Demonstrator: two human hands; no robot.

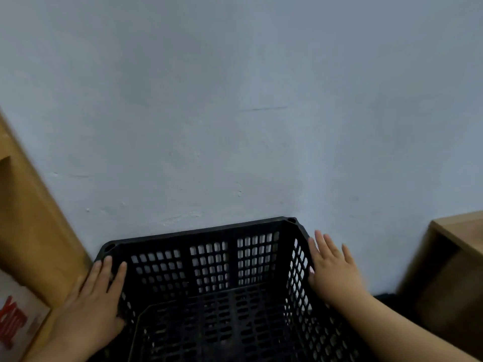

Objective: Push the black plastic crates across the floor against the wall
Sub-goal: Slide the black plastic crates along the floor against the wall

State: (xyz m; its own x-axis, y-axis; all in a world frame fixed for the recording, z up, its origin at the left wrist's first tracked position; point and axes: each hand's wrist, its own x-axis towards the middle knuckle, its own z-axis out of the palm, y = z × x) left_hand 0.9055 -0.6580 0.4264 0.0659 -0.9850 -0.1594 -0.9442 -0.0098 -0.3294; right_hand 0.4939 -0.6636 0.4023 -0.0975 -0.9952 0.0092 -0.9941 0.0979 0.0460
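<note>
Between both hands sits the black crate [222, 288], far rim at the wall [235, 113]; left hand [91, 307] and right hand [332, 270] press flat, fingers [320, 241] spread open, gripping nothing.

Black grid-holed crate [222, 278], pale blue-grey wall [235, 100], tan wood furn. [34, 231], prob. red-printed box [15, 320].

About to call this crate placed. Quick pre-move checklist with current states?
1. Black crate far rim at the wall: looks ok, though the base gap is hidden.
2. Crate square to wall: ok, far rim runs roughly along it.
3. Left hand flat on the left rim, thumb inside, no closed grip: ok.
4. Right hand open and flat against the right wall's outside: ok.
5. Crate empty: ok, nothing seen inside.
6. Side clearance to wooden furniture on the left and wooden unit on the right: left cannot tell, right ok.
</note>
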